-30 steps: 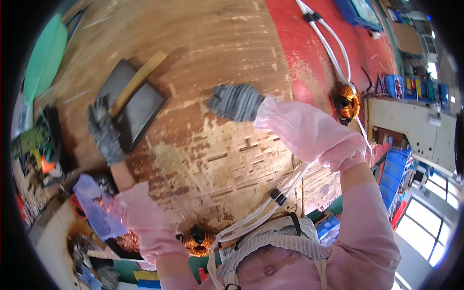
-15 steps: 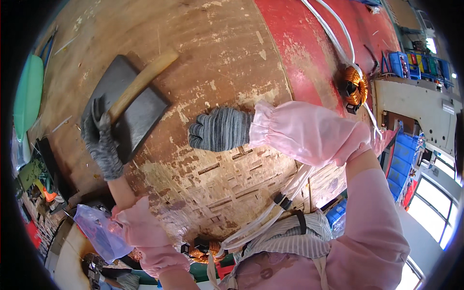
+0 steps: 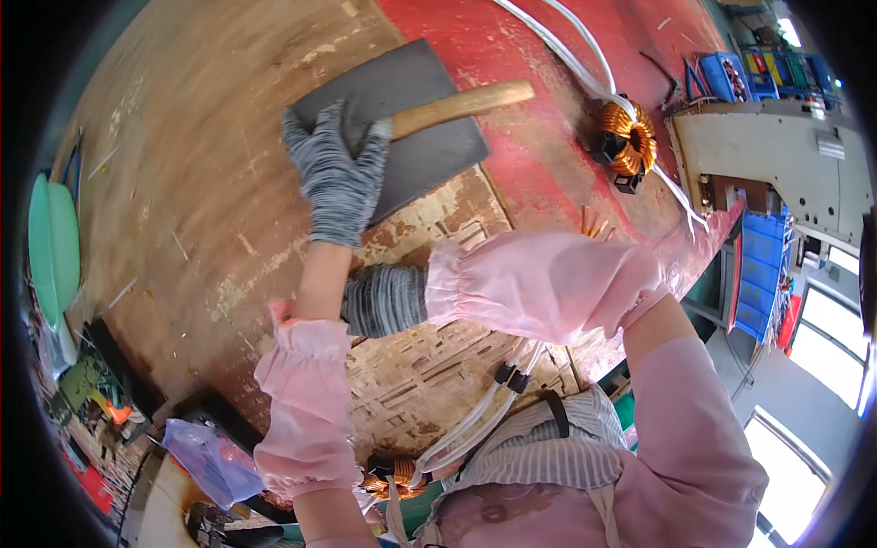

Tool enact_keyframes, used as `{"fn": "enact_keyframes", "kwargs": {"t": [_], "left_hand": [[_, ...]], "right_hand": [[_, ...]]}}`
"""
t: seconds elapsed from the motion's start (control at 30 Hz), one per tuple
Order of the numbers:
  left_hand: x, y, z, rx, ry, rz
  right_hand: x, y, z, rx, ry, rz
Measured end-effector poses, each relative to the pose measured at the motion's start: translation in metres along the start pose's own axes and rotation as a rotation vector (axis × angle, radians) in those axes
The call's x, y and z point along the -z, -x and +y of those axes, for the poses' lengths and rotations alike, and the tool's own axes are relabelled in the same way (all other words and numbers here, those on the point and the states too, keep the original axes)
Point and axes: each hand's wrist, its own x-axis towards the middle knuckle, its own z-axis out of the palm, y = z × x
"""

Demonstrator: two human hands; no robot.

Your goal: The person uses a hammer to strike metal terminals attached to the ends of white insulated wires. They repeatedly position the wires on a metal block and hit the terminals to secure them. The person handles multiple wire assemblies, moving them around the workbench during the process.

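Note:
My left hand (image 3: 340, 178), in a grey striped knit glove, lies over the left edge of a dark flat slab (image 3: 429, 78). Its fingers are spread and the thumb stands apart. A wooden handle (image 3: 466, 108) rests across the slab, one end against that thumb; whatever head it may have is hidden. My right hand (image 3: 388, 300), gloved alike, is curled on the worn tabletop (image 3: 429, 370). The left forearm crosses in front of it and hides its fingertips, so anything inside the hand cannot be seen.
A copper-wound ring coil (image 3: 628, 142) with white leads lies on the red surface (image 3: 539, 82) at right. Bare copper wire ends (image 3: 594, 222) show beyond my right sleeve. Another coil (image 3: 397, 475) sits near my apron. A green basin (image 3: 53, 251) and purple plastic bag (image 3: 212, 464) are at left.
My left hand has moved right and the slab with the wooden handle has shifted along with it, turning slightly. The left forearm now overlaps my right hand, which sits a little lower.

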Motion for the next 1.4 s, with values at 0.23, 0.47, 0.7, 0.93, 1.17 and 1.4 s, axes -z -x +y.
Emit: {"fn": "enact_keyframes", "kwargs": {"t": [0.23, 0.47, 0.7, 0.93, 1.17, 1.4], "left_hand": [[-0.047, 0.001, 0.064, -0.166, 0.007, -0.238], [-0.069, 0.027, 0.105, -0.131, 0.15, -0.251], [-0.072, 0.077, 0.133, 0.059, 0.384, -0.343], [-0.058, 0.088, 0.143, -0.057, 0.234, -0.585], [-0.013, 0.065, 0.102, 0.085, 0.446, -0.425], [0.138, 0.145, 0.018, 0.573, 0.684, 0.23]], "right_hand": [[0.0, 0.012, 0.001, -0.065, -0.06, 0.063], [-0.015, 0.009, -0.007, -0.082, -0.09, 0.097], [-0.02, 0.006, -0.014, -0.079, -0.123, 0.111], [-0.024, 0.007, -0.013, -0.091, -0.137, 0.105], [-0.069, -0.002, -0.001, -0.13, -0.129, 0.018], [-0.006, -0.009, -0.003, -0.36, -0.146, 0.047]]}}
